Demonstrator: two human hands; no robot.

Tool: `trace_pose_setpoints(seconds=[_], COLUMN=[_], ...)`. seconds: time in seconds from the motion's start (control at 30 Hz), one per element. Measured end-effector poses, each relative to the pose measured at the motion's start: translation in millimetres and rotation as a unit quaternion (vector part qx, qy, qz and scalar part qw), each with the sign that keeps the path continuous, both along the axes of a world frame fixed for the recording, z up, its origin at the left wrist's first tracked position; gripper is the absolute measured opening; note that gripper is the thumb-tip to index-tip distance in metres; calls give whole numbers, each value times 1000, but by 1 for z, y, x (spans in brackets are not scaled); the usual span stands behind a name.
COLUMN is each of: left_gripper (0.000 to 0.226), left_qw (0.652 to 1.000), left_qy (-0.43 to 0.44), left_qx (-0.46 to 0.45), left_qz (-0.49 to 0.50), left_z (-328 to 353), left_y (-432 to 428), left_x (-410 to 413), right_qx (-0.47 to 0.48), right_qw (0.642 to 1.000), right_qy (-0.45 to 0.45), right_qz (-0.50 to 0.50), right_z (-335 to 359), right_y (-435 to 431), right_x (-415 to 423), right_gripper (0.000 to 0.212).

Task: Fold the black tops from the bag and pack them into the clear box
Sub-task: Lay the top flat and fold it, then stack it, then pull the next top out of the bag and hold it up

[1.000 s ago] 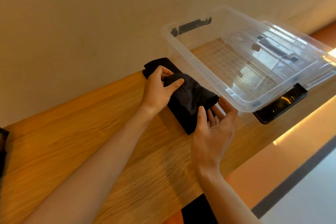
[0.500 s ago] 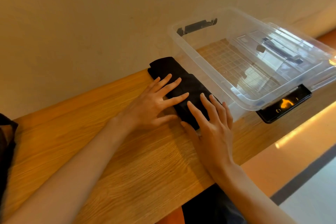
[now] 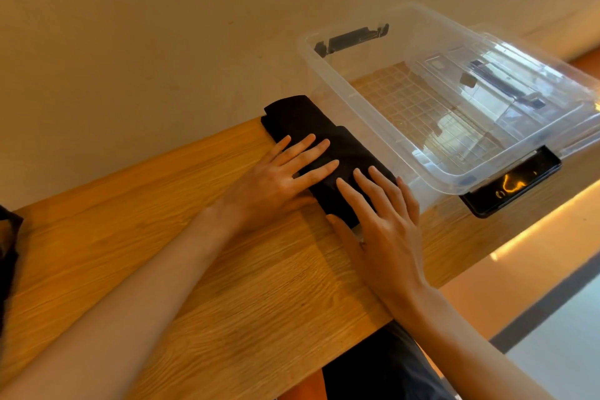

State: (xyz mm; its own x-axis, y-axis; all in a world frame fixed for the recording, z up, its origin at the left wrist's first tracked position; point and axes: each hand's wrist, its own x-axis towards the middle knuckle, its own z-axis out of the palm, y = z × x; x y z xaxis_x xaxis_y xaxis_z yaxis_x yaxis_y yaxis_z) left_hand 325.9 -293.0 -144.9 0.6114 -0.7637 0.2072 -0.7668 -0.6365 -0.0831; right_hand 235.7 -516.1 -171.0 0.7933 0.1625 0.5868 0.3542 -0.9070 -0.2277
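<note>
my left hand (image 3: pixel 276 182) flat, fingers spread, presses folded black top (image 3: pixel 302 120) so the crease sets | my right hand (image 3: pixel 383 221) flat likewise on its 5 o'clock end | top on table (image 3: pixel 227 269), empty clear box (image 3: pixel 418 107) just beside at 2 o'clock

Matt, soft-looking folded black cloth top (image 3: pixel 300 118); glossy, smooth clear plastic rectangular box (image 3: pixel 326 83); smooth, grained orange-brown wooden table (image 3: pixel 243 286); matt beige wall (image 3: pixel 162 26).

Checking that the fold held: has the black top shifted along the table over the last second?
No. The black top lies in the same spot beside the clear box, far end at the wall; the left hand and right hand only press it flat.
</note>
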Motion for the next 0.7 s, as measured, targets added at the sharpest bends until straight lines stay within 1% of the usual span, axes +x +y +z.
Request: trace_pose_setpoints(seconds=[0.17,0.4,0.57,0.7], left_gripper=[61,63,63,65], left_qw=[1000,997,987,969], left_qy=[14,31,48,55], left_qx=[8,11,5,-13], left_qz=[15,75,154,240], left_z=[2,13,23,44], left_y=[18,46,71,98], left_x=[-5,-25,-56,-92], right_qx=[-14,-7,-16,9], right_qw=[1000,998,993,984], right_qy=[16,25,63,111], right_qz=[17,55,99,138], right_z=[7,29,39,52], right_y=[1,23,60,104], right_x=[-13,-20,-21,-25], right_gripper=[52,63,67,70])
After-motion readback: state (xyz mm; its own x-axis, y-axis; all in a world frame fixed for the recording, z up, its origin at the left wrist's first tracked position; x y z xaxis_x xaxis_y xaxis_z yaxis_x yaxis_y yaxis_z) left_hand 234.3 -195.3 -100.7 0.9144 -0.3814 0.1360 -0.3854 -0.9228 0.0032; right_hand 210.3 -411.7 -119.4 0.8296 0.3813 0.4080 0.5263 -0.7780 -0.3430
